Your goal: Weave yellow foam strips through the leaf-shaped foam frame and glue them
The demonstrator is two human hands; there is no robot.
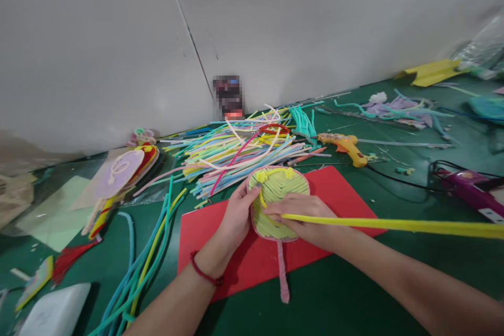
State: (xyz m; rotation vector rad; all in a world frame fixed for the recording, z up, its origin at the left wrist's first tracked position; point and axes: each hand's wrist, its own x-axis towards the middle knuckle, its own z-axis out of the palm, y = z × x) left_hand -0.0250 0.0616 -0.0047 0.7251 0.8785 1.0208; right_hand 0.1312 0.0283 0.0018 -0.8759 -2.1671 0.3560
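Note:
A round hand fan of light green pipe cleaners, with a pink rim and a pink handle, is held over a red sheet. My left hand grips its left edge, thumb on the front. Small yellow flower shapes sit near the fan's top. My right hand lies across the lower right of the fan, fingers closed on a long yellow pipe cleaner. One part of that pipe cleaner curves over the fan face; another runs off to the right edge. My right fingertips are partly hidden.
Many coloured pipe cleaners are piled behind the fan. To the right lie an orange glue gun and a purple tool. Finished-looking fans and loose strands are at left, near a white box.

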